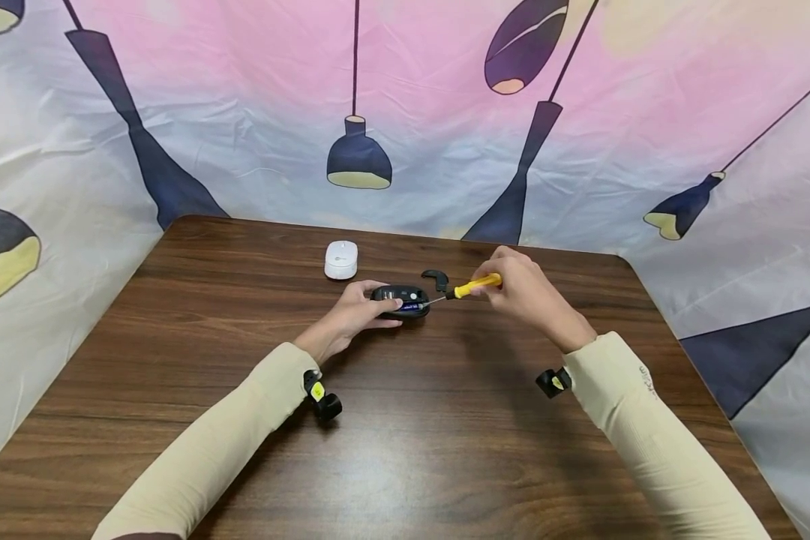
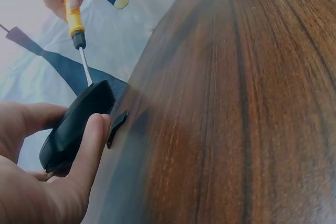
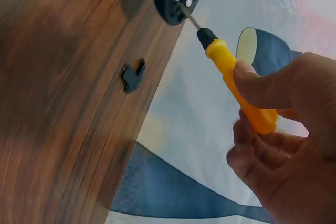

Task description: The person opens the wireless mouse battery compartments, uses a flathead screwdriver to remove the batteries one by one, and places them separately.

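Sleeved forearms angled inward | left hand grips black mouse | right hand pinches yellow screwdriver

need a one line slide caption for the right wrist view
A right hand holds a yellow-handled screwdriver, its tip at a black mouse; a small black piece lies on the wooden table.

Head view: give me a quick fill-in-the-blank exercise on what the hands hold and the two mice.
The right hand holds a screwdriver with a ____ handle.
The black mouse is held in the person's ____ hand.
The other mouse is ____ in colour.

Missing words: yellow; left; white.
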